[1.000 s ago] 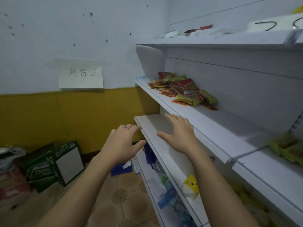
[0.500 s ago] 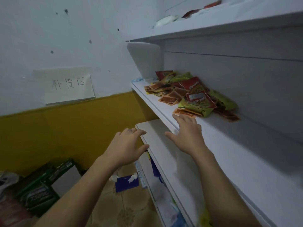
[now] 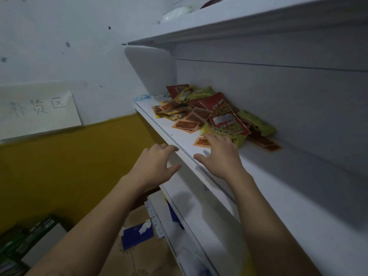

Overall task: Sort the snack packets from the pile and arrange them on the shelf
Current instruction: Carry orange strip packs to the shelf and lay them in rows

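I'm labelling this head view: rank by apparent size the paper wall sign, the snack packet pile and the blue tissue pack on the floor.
Snack packet pile, largest.
Paper wall sign, cut by the frame edge.
Blue tissue pack, smallest.

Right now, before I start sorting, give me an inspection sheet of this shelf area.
Surface: white shelf, bare right of the pile.
Job's things: snack packets, red, green and orange, heaped unsorted at the shelf's left end.
Clutter: blue tissue pack and green boxes on the floor.
Hands: left hand open at the shelf's front edge; right hand open, fingertips at the pile's near edge.
Cables: nothing seen.
Surroundings: handwritten paper sign on the wall; upper shelf above.
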Demonstrator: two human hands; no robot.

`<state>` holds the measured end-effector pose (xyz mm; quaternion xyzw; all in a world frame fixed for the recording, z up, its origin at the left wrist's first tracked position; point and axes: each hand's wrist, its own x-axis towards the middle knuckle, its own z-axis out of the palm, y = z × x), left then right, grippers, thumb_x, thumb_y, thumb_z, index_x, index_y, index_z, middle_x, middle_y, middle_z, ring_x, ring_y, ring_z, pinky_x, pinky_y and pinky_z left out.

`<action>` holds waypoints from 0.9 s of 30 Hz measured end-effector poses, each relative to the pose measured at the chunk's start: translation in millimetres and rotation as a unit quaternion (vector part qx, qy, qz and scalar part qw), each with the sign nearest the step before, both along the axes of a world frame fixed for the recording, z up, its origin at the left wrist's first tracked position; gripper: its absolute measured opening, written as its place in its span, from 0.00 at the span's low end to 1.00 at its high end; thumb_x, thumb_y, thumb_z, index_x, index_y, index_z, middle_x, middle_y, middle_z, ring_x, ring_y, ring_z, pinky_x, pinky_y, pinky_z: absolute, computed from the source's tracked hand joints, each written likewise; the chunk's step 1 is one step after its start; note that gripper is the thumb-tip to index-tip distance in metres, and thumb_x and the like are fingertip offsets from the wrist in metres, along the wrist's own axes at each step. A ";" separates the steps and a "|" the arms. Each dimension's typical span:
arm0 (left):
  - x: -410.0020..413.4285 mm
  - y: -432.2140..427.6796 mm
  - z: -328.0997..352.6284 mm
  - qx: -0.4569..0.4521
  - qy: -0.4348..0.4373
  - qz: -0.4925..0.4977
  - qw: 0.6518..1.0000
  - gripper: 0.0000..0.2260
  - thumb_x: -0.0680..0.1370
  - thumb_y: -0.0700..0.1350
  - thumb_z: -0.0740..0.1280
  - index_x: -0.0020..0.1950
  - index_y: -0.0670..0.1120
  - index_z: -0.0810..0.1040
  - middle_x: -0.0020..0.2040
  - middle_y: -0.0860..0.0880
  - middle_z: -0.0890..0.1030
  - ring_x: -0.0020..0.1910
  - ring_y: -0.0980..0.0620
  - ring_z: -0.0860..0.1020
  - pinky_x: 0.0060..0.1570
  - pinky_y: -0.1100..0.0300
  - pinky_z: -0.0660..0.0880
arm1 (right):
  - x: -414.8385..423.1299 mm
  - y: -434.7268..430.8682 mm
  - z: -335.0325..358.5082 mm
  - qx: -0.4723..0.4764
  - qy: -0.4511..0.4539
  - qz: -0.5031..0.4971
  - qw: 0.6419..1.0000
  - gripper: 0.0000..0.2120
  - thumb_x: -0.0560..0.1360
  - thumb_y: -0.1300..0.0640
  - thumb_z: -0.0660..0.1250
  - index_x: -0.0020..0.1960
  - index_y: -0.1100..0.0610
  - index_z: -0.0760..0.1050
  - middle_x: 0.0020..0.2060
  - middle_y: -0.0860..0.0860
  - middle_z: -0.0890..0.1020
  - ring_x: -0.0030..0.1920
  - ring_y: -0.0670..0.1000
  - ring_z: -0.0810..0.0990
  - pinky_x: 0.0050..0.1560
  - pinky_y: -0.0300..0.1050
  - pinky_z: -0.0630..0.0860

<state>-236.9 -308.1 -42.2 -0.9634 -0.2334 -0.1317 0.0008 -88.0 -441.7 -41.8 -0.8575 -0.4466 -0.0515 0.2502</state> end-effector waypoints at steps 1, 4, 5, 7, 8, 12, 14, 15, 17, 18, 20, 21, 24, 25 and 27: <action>7.2 7.4 -0.4 -0.002 -0.002 -0.009 1.000 0.25 0.80 0.62 0.60 0.74 0.53 0.67 0.70 0.51 0.73 0.69 0.49 0.69 0.63 0.51 0.68 | 3.6 5.2 0.7 -0.003 -0.001 -0.005 1.000 0.34 0.75 0.39 0.66 0.76 0.48 0.60 0.74 0.49 0.65 0.73 0.56 0.60 0.71 0.54 0.60; 31.4 34.4 -2.4 -0.008 -0.009 -0.034 0.999 0.24 0.80 0.62 0.60 0.74 0.54 0.67 0.71 0.52 0.72 0.69 0.49 0.69 0.63 0.50 0.68 | 17.6 25.7 2.7 -0.005 -0.009 -0.023 1.000 0.34 0.75 0.39 0.67 0.76 0.48 0.61 0.74 0.49 0.65 0.73 0.56 0.60 0.71 0.54 0.59; 39.4 43.7 -2.6 -0.014 -0.009 -0.042 0.999 0.24 0.80 0.62 0.60 0.74 0.54 0.67 0.71 0.51 0.72 0.69 0.49 0.69 0.64 0.50 0.68 | 22.3 32.8 4.4 -0.007 -0.008 -0.030 0.999 0.34 0.74 0.39 0.68 0.76 0.48 0.62 0.74 0.49 0.66 0.73 0.56 0.60 0.71 0.54 0.59; 54.7 64.2 -3.7 -0.027 -0.013 -0.056 0.998 0.24 0.80 0.61 0.61 0.73 0.54 0.68 0.71 0.51 0.73 0.69 0.48 0.69 0.64 0.49 0.69 | 32.9 49.2 7.4 -0.016 -0.009 -0.042 0.999 0.34 0.74 0.39 0.68 0.76 0.47 0.61 0.74 0.48 0.66 0.72 0.56 0.61 0.70 0.53 0.59; 62.7 75.8 -4.5 -0.030 -0.017 -0.065 0.997 0.24 0.80 0.61 0.61 0.73 0.53 0.68 0.70 0.51 0.73 0.68 0.48 0.70 0.64 0.49 0.69 | 38.5 58.5 8.9 -0.023 -0.007 -0.047 0.999 0.35 0.74 0.39 0.67 0.76 0.47 0.61 0.74 0.48 0.65 0.72 0.56 0.61 0.70 0.53 0.59; 98.9 124.8 -9.8 -0.044 -0.033 -0.087 0.995 0.24 0.80 0.60 0.62 0.73 0.52 0.69 0.69 0.50 0.74 0.66 0.47 0.71 0.62 0.48 0.70 | 62.5 100.6 12.9 -0.042 -0.002 -0.063 0.997 0.35 0.74 0.42 0.68 0.77 0.49 0.61 0.74 0.49 0.66 0.72 0.56 0.63 0.70 0.54 0.63; 119.5 147.0 -12.0 -0.052 -0.027 -0.103 0.993 0.23 0.80 0.59 0.63 0.72 0.52 0.69 0.68 0.49 0.75 0.65 0.46 0.71 0.61 0.48 0.71 | 76.3 123.2 14.9 -0.047 0.011 -0.075 0.996 0.33 0.74 0.43 0.69 0.76 0.49 0.63 0.72 0.51 0.69 0.70 0.57 0.66 0.68 0.56 0.67; 130.0 158.2 -13.6 -0.055 -0.028 -0.111 0.992 0.23 0.80 0.58 0.63 0.72 0.51 0.70 0.68 0.49 0.75 0.65 0.46 0.71 0.60 0.48 0.70 | 84.0 135.7 15.3 -0.052 0.023 -0.079 0.995 0.32 0.73 0.44 0.70 0.74 0.49 0.65 0.70 0.51 0.71 0.69 0.57 0.69 0.67 0.56 0.68; 149.9 179.7 -17.2 -0.067 -0.041 -0.128 0.989 0.22 0.79 0.56 0.64 0.72 0.51 0.70 0.67 0.49 0.75 0.64 0.45 0.72 0.60 0.49 0.70 | 99.8 162.3 11.0 -0.070 0.047 -0.088 0.992 0.28 0.72 0.44 0.71 0.70 0.48 0.70 0.65 0.51 0.75 0.64 0.56 0.73 0.64 0.57 0.71; 159.7 190.5 -19.4 -0.073 -0.048 -0.133 0.987 0.22 0.79 0.55 0.65 0.72 0.51 0.70 0.67 0.49 0.75 0.64 0.46 0.72 0.60 0.49 0.70 | 107.4 175.4 8.2 -0.079 0.057 -0.095 0.991 0.27 0.71 0.44 0.71 0.68 0.47 0.71 0.62 0.51 0.77 0.63 0.56 0.74 0.64 0.58 0.72; 178.6 210.2 -26.6 -0.082 -0.054 -0.140 0.985 0.22 0.79 0.55 0.65 0.72 0.52 0.69 0.66 0.50 0.75 0.63 0.47 0.72 0.61 0.49 0.70 | 124.6 198.8 -0.5 -0.090 0.060 -0.121 0.987 0.24 0.71 0.46 0.71 0.66 0.47 0.72 0.61 0.50 0.78 0.62 0.56 0.75 0.64 0.58 0.71; 187.3 218.4 -30.3 -0.088 -0.056 -0.144 0.984 0.22 0.79 0.55 0.65 0.72 0.52 0.69 0.66 0.50 0.75 0.63 0.47 0.72 0.61 0.49 0.70 | 132.4 208.4 -3.5 -0.102 0.053 -0.138 0.984 0.23 0.72 0.47 0.70 0.66 0.47 0.72 0.61 0.51 0.78 0.62 0.56 0.75 0.64 0.57 0.71; 212.5 238.0 -40.2 -0.099 -0.057 -0.162 0.980 0.23 0.79 0.55 0.65 0.72 0.51 0.68 0.66 0.49 0.75 0.64 0.46 0.71 0.62 0.49 0.70 | 154.8 232.7 -8.8 -0.129 0.041 -0.192 0.972 0.22 0.76 0.48 0.68 0.68 0.52 0.70 0.65 0.54 0.75 0.66 0.59 0.72 0.66 0.56 0.69; 220.4 242.8 -42.7 -0.097 -0.056 -0.174 0.978 0.23 0.79 0.55 0.65 0.72 0.51 0.68 0.66 0.48 0.75 0.64 0.46 0.70 0.63 0.49 0.70 | 161.6 239.4 -9.4 -0.128 0.044 -0.207 0.969 0.23 0.76 0.48 0.67 0.69 0.52 0.70 0.67 0.54 0.73 0.67 0.59 0.70 0.67 0.57 0.69; 234.3 250.2 -47.6 -0.096 -0.050 -0.193 0.975 0.23 0.79 0.56 0.64 0.73 0.51 0.68 0.68 0.48 0.72 0.67 0.45 0.68 0.65 0.48 0.67 | 173.3 249.4 -10.2 -0.107 0.051 -0.230 0.966 0.25 0.75 0.47 0.69 0.69 0.51 0.70 0.69 0.53 0.71 0.68 0.58 0.69 0.67 0.58 0.69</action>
